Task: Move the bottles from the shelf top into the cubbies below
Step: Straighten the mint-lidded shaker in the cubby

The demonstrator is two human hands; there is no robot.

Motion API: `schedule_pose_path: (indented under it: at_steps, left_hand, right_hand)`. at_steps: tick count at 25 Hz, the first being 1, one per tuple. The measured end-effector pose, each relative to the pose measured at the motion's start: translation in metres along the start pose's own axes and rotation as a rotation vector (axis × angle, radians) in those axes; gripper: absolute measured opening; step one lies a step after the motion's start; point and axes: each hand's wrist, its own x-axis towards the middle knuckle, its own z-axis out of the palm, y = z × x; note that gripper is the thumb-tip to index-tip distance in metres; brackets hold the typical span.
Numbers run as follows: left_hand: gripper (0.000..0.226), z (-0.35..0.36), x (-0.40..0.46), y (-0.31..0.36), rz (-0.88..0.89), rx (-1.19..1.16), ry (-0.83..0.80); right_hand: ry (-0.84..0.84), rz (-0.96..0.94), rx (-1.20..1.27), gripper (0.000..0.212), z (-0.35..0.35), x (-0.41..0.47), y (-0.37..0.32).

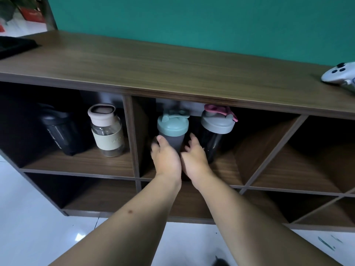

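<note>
1. We see the wooden shelf unit [172,73] filling most of the view against a teal wall [192,20]; its top carries no bottles, and every bottle in sight stands in the upper row of cubbies beneath it.
2. Both of the person's forearms reach toward the middle cubby [226,169] of that shelf.
3. In the middle cubby the green-lidded shaker [172,129] stands upright at the left, and the grey-lidded shaker [217,131] with a pink flip cap stands upright just beside it at the right.
4. In the cubby at the shelf's left end stand the black bottle [57,131] and, to its right, the clear glass bottle [107,131] with a pale pink cap and a beige sleeve.
5. The left hand [165,156] lies against the left side of the green-lidded shaker, fingers spread loosely and thumb up; its grip is wide and not closed around the body.
6. The right hand [194,156] sits between the two shakers, fingers curved and apart, its grip likewise wide, holding nothing.
7. A white game controller [340,75] rests at the right end of the shelf top.
8. A black flat object [15,47] lies at the shelf top's left end.
</note>
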Motion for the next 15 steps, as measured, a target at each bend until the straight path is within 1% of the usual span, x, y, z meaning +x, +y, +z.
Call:
schedule_pose_path:
  at_steps: [1, 3, 4, 6, 7, 11, 13, 15]
  left_hand:
    - [0.084, -0.001, 0.008, -0.002, -0.007, -0.015, -0.013]
    - [0.08, -0.004, 0.014, -0.006, -0.014, -0.029, -0.034]
    - [0.073, -0.006, 0.013, -0.005, -0.024, -0.048, -0.046]
    - [0.057, -0.007, 0.006, 0.001, -0.034, -0.108, -0.071]
    - [0.051, -0.006, 0.004, 0.004, -0.046, -0.148, -0.084]
    - [0.042, -0.008, 0.012, 0.011, -0.118, -0.189, -0.122]
    - [0.037, -0.011, 0.014, 0.014, -0.145, -0.186, -0.12]
    - [0.039, -0.013, 0.014, 0.015, -0.147, -0.187, -0.121]
  right_hand:
    - [-0.003, 0.007, 0.008, 0.1, 0.003, 0.005, 0.0]
    - [-0.016, 0.024, 0.075, 0.101, 0.007, 0.01, 0.0]
    - [-0.023, 0.02, 0.124, 0.096, 0.01, 0.012, 0.0]
    - [-0.017, -0.004, 0.21, 0.076, 0.015, 0.01, -0.001]
    - [0.001, -0.012, 0.239, 0.071, 0.016, 0.01, -0.001]
    - [0.082, -0.048, 0.208, 0.089, 0.023, 0.005, 0.008]
    - [0.131, -0.056, 0.17, 0.092, 0.024, 0.003, 0.01]
    - [0.182, -0.068, 0.112, 0.093, 0.023, 0.007, 0.009]
